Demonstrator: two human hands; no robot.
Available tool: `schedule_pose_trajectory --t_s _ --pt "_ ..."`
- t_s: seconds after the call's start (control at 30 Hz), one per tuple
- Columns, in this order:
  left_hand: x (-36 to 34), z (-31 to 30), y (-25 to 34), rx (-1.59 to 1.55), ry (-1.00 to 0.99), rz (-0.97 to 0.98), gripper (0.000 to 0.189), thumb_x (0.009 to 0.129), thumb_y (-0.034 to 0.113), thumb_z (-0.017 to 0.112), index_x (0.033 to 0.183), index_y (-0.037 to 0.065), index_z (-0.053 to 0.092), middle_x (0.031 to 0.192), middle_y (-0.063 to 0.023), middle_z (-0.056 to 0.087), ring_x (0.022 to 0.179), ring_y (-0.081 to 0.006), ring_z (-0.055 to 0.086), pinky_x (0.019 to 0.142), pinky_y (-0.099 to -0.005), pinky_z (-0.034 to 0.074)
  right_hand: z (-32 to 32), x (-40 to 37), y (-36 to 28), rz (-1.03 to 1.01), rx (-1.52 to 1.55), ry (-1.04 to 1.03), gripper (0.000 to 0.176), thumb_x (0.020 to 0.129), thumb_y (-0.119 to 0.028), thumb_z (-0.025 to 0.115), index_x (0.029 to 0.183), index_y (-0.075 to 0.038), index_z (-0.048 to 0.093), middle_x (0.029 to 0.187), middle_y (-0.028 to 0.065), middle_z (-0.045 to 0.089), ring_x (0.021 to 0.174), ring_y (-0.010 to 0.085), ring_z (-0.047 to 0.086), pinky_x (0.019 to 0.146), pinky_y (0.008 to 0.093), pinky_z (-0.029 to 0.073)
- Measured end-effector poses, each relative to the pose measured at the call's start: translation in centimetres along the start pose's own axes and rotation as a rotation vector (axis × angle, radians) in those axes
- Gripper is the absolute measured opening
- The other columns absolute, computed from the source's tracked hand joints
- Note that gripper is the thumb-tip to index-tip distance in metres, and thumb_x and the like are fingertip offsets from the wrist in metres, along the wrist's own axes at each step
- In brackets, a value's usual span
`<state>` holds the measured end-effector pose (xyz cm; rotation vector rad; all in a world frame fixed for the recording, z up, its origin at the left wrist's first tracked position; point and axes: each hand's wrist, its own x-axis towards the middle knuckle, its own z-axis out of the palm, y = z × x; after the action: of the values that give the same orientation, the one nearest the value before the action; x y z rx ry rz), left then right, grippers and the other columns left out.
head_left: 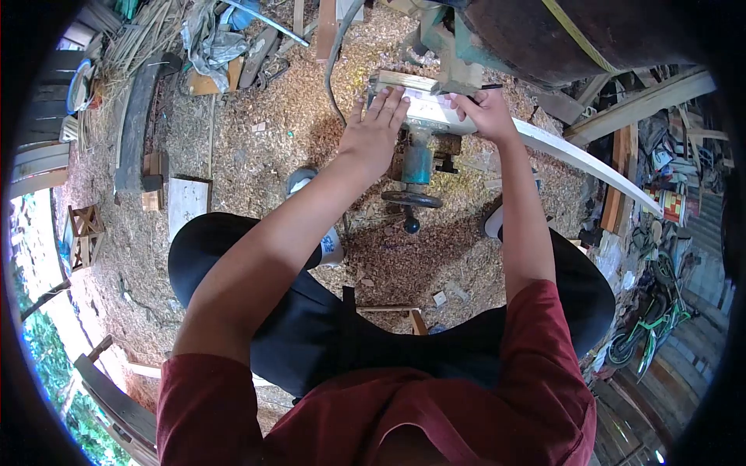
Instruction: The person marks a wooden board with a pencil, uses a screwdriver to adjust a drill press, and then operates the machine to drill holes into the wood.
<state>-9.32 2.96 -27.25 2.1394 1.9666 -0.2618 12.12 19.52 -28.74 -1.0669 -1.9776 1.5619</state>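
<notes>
A long pale wooden board [590, 165] reaches from the teal cast-metal machine [417, 165] out to the right. Over the machine's top, my left hand [374, 133] lies flat with its fingers stretched forward, fingertips on the pale wood there. My right hand [489, 116] is closed at the right end of the machine top, close to the board. From its fingers sticks a thin black pen-like stick [491, 86]; its tip is too small to make out. Below the top is a dark handwheel [412, 199] with a round knob.
Wood shavings [256, 163] cover the floor. A big dark rusty machine body [575, 39] stands beyond my right hand. A dark timber beam [140, 124] and a grey plastic sheet [211, 43] lie to the left. A green bicycle [657, 322] is at the right. A cable [332, 66] runs beside my left hand.
</notes>
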Motion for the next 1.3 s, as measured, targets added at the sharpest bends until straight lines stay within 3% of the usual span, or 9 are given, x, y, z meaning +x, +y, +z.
schedule_pose_trajectory --t_s 0.23,0.43,0.6,0.67,0.77,0.93,1.0,1.1,1.3 --pt "0.0 0.2 0.2 0.021 0.013 0.012 0.084 0.095 0.005 0.047 0.167 0.009 0.005 0.175 -0.0082 0.005 0.161 -0.0263 0.014 0.129 -0.0502 0.016 0.3 0.3 -0.6 0.027 -0.083 -0.019 0.017 0.096 -0.012 0.069 0.105 0.002 0.068 0.072 0.0022 0.066 0.063 0.0078 0.057 0.057 0.0271 0.042" --pt "-0.1 0.2 -0.1 0.038 -0.003 0.009 0.082 0.096 0.005 0.046 0.167 0.009 0.005 0.175 -0.0088 0.006 0.160 -0.0260 0.014 0.129 -0.0504 0.015 -0.5 0.1 0.6 -0.031 -0.040 -0.006 0.017 0.097 -0.013 0.067 0.089 0.001 0.074 0.070 0.0001 0.067 0.065 0.0070 0.059 0.060 0.0264 0.043" --pt "0.1 -0.4 0.4 0.074 -0.021 0.007 0.081 0.096 0.007 0.046 0.167 0.009 0.006 0.175 -0.0092 0.006 0.160 -0.0269 0.014 0.129 -0.0502 0.015 0.3 0.1 -1.9 -0.028 -0.073 -0.036 0.014 0.096 -0.013 0.066 0.098 0.001 0.069 0.074 0.0021 0.067 0.064 0.0087 0.058 0.059 0.0279 0.043" --pt "0.2 -0.4 0.4 0.058 -0.020 -0.003 0.081 0.096 0.008 0.047 0.167 0.007 0.007 0.175 -0.0099 0.006 0.160 -0.0275 0.016 0.129 -0.0500 0.016 -0.1 -0.3 -2.1 0.002 -0.091 -0.014 0.019 0.096 -0.015 0.070 0.084 -0.001 0.074 0.069 0.0005 0.067 0.061 0.0067 0.057 0.057 0.0269 0.041" --pt "0.2 -0.2 0.3 0.097 -0.010 0.012 0.080 0.097 0.008 0.047 0.166 0.006 0.007 0.175 -0.0112 0.007 0.160 -0.0282 0.017 0.129 -0.0501 0.016 0.0 -0.3 -0.8 -0.023 0.019 0.039 0.022 0.095 -0.018 0.071 0.081 -0.001 0.074 0.066 -0.0004 0.066 0.060 0.0063 0.056 0.057 0.0271 0.041" --pt "0.4 -0.1 0.6 0.095 -0.006 0.007 0.079 0.098 0.008 0.045 0.166 0.005 0.007 0.175 -0.0124 0.006 0.160 -0.0285 0.018 0.129 -0.0497 0.016 0.3 -0.4 -3.1 -0.099 -0.092 0.002 0.024 0.095 -0.019 0.071 0.079 0.000 0.073 0.067 -0.0004 0.067 0.062 0.0048 0.056 0.055 0.0275 0.040" --pt "0.4 0.1 0.4 0.088 -0.009 0.002 0.078 0.098 0.008 0.045 0.166 0.005 0.006 0.175 -0.0125 0.005 0.160 -0.0286 0.018 0.129 -0.0496 0.016 -0.4 -0.8 -4.2 0.051 -0.264 -0.030 0.017 0.093 -0.016 0.066 0.097 0.000 0.070 0.070 0.0008 0.065 0.063 0.0092 0.058 0.059 0.0283 0.045" --pt "0.2 -0.1 0.4 0.116 -0.012 0.004 0.078 0.099 0.009 0.045 0.166 0.004 0.006 0.175 -0.0123 0.005 0.160 -0.0287 0.018 0.129 -0.0492 0.017 -0.8 0.1 -0.3 -0.060 -0.081 0.010 0.019 0.093 -0.018 0.067 0.095 0.001 0.071 0.069 0.0013 0.066 0.062 0.0096 0.059 0.058 0.0282 0.045" --pt "0.3 -0.3 0.6 0.113 -0.027 0.004 0.079 0.098 0.008 0.046 0.166 0.004 0.005 0.175 -0.0124 0.005 0.160 -0.0287 0.017 0.129 -0.0488 0.017 -0.9 0.1 0.3 0.006 -0.158 -0.006 0.022 0.094 -0.021 0.069 0.088 0.001 0.071 0.072 0.0034 0.068 0.064 0.0097 0.060 0.058 0.0292 0.045"
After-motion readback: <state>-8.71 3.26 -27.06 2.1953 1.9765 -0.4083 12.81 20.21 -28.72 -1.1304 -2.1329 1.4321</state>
